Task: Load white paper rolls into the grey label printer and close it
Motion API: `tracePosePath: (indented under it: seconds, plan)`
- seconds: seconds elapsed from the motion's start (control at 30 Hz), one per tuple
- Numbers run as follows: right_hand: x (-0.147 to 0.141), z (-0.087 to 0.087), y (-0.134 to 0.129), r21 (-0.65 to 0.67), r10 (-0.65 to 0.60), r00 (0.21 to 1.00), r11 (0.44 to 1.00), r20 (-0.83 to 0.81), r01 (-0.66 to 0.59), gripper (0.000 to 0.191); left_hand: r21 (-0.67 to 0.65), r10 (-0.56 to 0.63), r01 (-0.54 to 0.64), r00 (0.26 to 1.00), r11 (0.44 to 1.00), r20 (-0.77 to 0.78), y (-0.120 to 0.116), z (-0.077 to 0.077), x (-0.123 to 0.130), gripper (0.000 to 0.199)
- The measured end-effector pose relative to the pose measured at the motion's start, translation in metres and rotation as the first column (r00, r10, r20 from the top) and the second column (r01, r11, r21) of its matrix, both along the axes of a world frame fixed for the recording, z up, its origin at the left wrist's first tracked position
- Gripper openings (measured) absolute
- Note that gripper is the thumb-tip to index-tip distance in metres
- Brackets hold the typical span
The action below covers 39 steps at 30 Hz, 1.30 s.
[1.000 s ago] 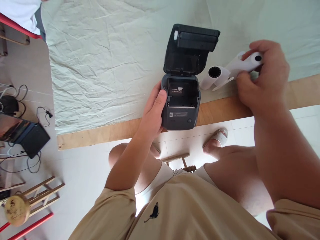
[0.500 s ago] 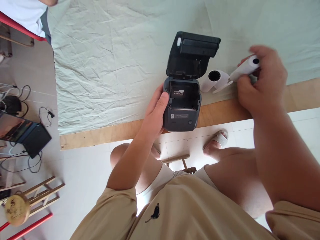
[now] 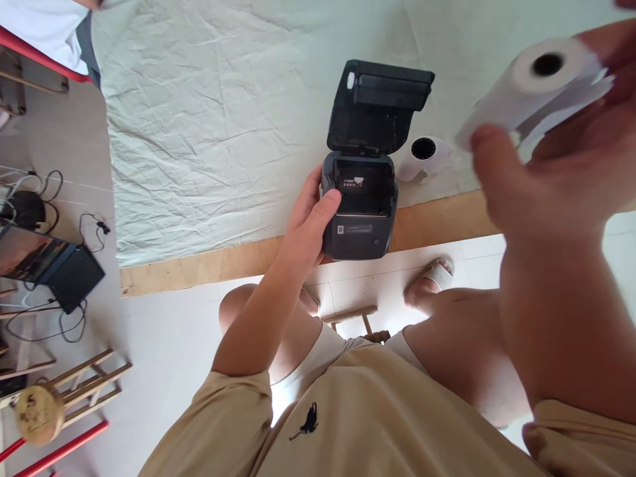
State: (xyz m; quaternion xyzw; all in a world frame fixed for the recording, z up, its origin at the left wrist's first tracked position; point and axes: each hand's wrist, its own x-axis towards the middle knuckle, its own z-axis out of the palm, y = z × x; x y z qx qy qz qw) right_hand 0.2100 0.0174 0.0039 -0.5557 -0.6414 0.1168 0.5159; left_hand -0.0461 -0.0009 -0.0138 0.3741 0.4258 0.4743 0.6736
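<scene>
A dark portable label printer (image 3: 365, 232) rests by the table's front edge, its lid (image 3: 380, 99) swung up and its paper bay bare inside. My left hand (image 3: 311, 222) grips the printer's left side, thumb over the rim. On the right, close to the camera, my right hand (image 3: 561, 172) holds a white paper roll (image 3: 517, 86) with a dark core hole; a loose flap of paper hangs from it, and the hand is partly blurred. A second white paper roll (image 3: 432, 162) stands on the cloth just right of the printer.
A wrinkled pale green cloth (image 3: 213, 132) covers the table, with a bare wooden edge (image 3: 209, 265) in front. At left on the floor are a laptop (image 3: 69, 278), cables and a tipped wooden stool (image 3: 40, 414). Part of another person (image 3: 44, 30) shows at the upper left.
My right hand has lifted the paper roll up and to the right, nearer the camera. The printer and my left hand have barely shifted; the second roll stays on the table.
</scene>
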Motion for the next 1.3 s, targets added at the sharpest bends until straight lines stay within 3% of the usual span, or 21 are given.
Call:
tracePosePath:
  seconds: [0.03, 0.07, 0.13, 0.17, 0.4, 0.53, 0.6, 0.7, 0.77, 0.87, 0.9, 1.03, 1.1, 1.2, 1.3]
  plan:
    - [-0.012, 0.005, -0.007, 0.104, 0.085, 0.995, 0.990, 0.056, -0.090, 0.078, 0.004, -0.004, 0.004, 1.000, 1.000, 0.002, 0.000, 0.000, -0.001, 0.045]
    - [-0.025, 0.008, -0.013, 0.128, 0.119, 0.985, 0.983, 0.125, -0.135, 0.062, 0.007, -0.008, 0.008, 1.000, 1.000, 0.000, -0.001, 0.000, -0.001, 0.044]
    - [-0.047, 0.009, -0.019, 0.055, 0.123, 0.941, 0.987, 0.316, -0.148, 0.028, 0.012, -0.019, 0.019, 1.000, 1.000, -0.016, -0.001, 0.000, -0.001, 0.044]
    - [-0.054, 0.008, -0.019, 0.063, 0.127, 0.920, 0.985, 0.371, -0.162, 0.021, 0.014, -0.027, 0.027, 0.999, 1.000, -0.026, -0.002, 0.001, -0.001, 0.044]
    - [-0.061, 0.001, -0.011, 0.177, 0.193, 0.893, 0.942, 0.406, -0.284, 0.022, -0.018, -0.047, 0.046, 0.999, 0.999, -0.008, -0.003, 0.002, -0.002, 0.057]
    - [-0.065, 0.003, -0.019, 0.143, 0.280, 0.886, 0.925, 0.369, -0.352, 0.015, 0.050, -0.096, 0.096, 0.995, 0.994, -0.007, 0.000, -0.002, -0.007, 0.064]
    - [-0.066, 0.003, -0.020, 0.205, 0.311, 0.898, 0.901, 0.311, -0.383, 0.013, 0.076, -0.106, 0.110, 0.993, 0.991, -0.053, 0.001, -0.005, -0.009, 0.070]
    - [-0.060, 0.004, -0.015, 0.294, 0.176, 0.957, 0.925, 0.230, -0.241, 0.005, 0.091, -0.098, 0.110, 0.988, 0.990, -0.121, 0.002, -0.007, -0.011, 0.081]
    - [-0.053, 0.005, -0.010, 0.246, 0.086, 0.963, 0.957, 0.255, -0.150, 0.025, 0.105, -0.108, 0.124, 0.984, 0.987, -0.145, 0.002, -0.008, -0.012, 0.087]
    - [-0.048, 0.006, -0.007, 0.188, 0.132, 0.951, 0.964, 0.281, -0.189, 0.052, 0.110, -0.110, 0.129, 0.980, 0.985, -0.165, 0.002, -0.010, -0.013, 0.090]
    - [-0.048, 0.007, -0.008, 0.205, 0.128, 0.960, 0.962, 0.251, -0.182, 0.049, 0.109, -0.103, 0.123, 0.980, 0.986, -0.169, 0.002, -0.010, -0.014, 0.091]
    - [-0.057, 0.011, -0.020, 0.271, 0.074, 0.990, 0.957, 0.117, -0.104, 0.006, 0.083, -0.106, 0.122, 0.979, 0.989, -0.173, 0.001, -0.010, -0.015, 0.094]
    - [-0.061, 0.008, -0.026, 0.223, 0.131, 0.988, 0.964, 0.080, -0.146, 0.023, 0.074, -0.120, 0.133, 0.980, 0.988, -0.160, 0.001, -0.008, -0.015, 0.093]
    - [-0.061, -0.003, -0.028, 0.030, 0.204, 0.978, 0.978, 0.030, -0.205, 0.040, 0.103, -0.138, 0.148, 0.985, 0.984, -0.102, 0.000, -0.007, -0.014, 0.089]
    - [-0.057, -0.016, -0.027, -0.127, 0.270, 0.962, 0.953, -0.046, -0.274, 0.051, 0.067, -0.123, 0.127, 0.991, 0.990, -0.061, 0.000, -0.003, -0.012, 0.077]
